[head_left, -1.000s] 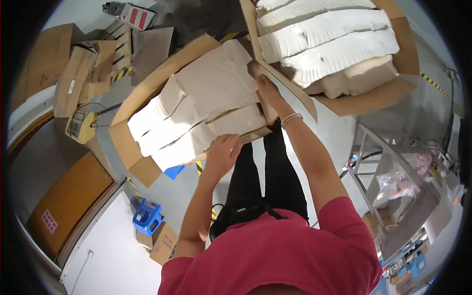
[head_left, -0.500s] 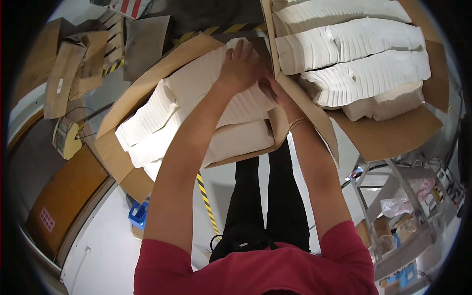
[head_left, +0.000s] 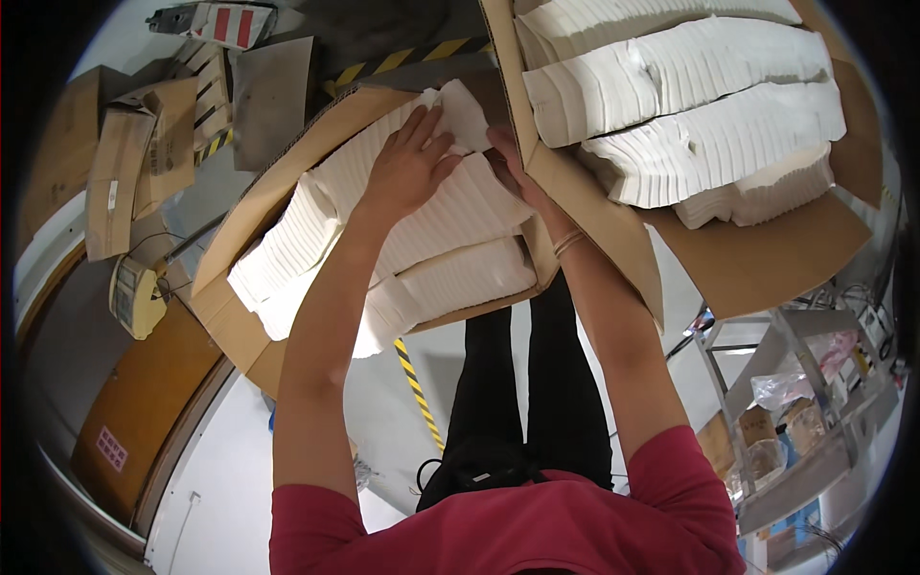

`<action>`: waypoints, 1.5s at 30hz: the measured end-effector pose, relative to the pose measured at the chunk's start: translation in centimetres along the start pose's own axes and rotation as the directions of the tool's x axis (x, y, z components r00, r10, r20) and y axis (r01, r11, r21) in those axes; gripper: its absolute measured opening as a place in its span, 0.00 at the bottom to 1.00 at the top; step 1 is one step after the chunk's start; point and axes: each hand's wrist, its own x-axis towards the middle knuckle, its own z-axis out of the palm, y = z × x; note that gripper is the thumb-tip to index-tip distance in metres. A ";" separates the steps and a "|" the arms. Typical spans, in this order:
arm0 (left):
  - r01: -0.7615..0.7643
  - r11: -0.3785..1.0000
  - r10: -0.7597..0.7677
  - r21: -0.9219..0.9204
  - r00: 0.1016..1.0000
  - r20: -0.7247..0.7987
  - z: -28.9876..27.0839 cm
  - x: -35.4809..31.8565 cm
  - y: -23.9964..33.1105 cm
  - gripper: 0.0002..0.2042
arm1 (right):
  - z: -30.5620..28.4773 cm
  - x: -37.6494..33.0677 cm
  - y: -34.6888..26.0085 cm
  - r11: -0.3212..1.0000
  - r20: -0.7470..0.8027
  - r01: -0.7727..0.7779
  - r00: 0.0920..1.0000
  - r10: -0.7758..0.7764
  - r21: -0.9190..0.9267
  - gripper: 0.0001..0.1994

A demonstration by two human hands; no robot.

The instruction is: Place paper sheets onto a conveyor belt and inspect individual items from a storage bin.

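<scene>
The left hand (head_left: pixel 407 168) is lying spread, fingers apart, on the white folded stacks (head_left: pixel 422 235) inside the near cardboard box (head_left: pixel 240 316). The right hand (head_left: pixel 513 168) is pressing between those stacks and the flap of the second box (head_left: pixel 757 259) (its fingers are hidden, so I cannot tell its grip). Two boxes are showing; the second is carrying four rows. Flattened cartons (head_left: pixel 144 153) are lying to the left.
</scene>
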 end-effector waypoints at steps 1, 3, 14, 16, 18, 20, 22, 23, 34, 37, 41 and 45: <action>-0.003 1.000 0.004 -0.016 1.000 0.026 -0.3 0.0 0.0 0.14 | 0.1 -0.4 1.0 0.859 0.192 0.365 0.930 -0.314 -0.361 0.11; -0.012 0.999 0.013 -0.032 0.999 0.052 -0.4 0.3 0.0 0.15 | 0.6 2.0 -1.5 0.938 0.072 0.046 0.997 -0.022 -0.343 0.14; 0.022 0.998 -0.027 0.065 0.997 0.078 -0.3 0.9 0.1 0.22 | 0.9 1.7 0.0 0.909 0.225 0.323 0.937 -0.268 -0.263 0.11; 0.021 0.999 -0.024 0.047 0.997 0.069 -0.2 0.5 -0.3 0.23 | 2.1 1.1 -3.2 0.874 -0.069 -0.473 0.873 0.482 0.111 0.09; 0.020 0.999 -0.022 0.030 0.998 0.059 -0.5 0.4 -0.3 0.23 | 1.9 0.9 -3.2 0.849 -0.030 -0.491 0.862 0.505 0.196 0.08; 0.011 0.999 -0.013 0.048 1.000 0.025 -0.8 0.5 0.1 0.22 | 1.1 1.5 -1.9 0.818 0.007 -0.503 0.853 0.522 0.280 0.08; -0.007 0.999 0.006 0.053 0.999 0.034 -0.6 1.1 0.8 0.22 | -1.5 3.4 0.9 0.983 0.230 0.164 0.963 -0.140 -0.087 0.07; -0.012 0.997 0.009 0.074 0.999 0.049 -0.8 0.9 0.7 0.21 | -1.1 3.3 1.2 0.984 0.234 0.159 0.963 -0.135 -0.086 0.07; -0.016 0.998 0.011 0.061 0.996 0.088 -0.5 0.1 -0.4 0.20 | 0.1 2.4 1.2 0.993 0.183 0.107 0.978 -0.097 -0.048 0.09; -0.015 0.998 0.012 0.062 0.999 0.052 -0.5 0.3 -0.3 0.20 | 0.6 2.2 1.5 0.967 0.185 0.228 0.961 -0.205 -0.113 0.10; 0.001 0.998 -0.002 0.057 1.000 0.027 -1.0 0.6 0.2 0.21 | 1.2 2.4 2.2 0.906 0.205 0.374 0.920 -0.335 -0.199 0.11; -0.023 0.996 0.020 0.092 0.999 0.034 -1.7 1.2 0.6 0.22 | -1.0 6.4 3.0 0.629 0.345 0.651 0.759 -0.552 -0.426 0.12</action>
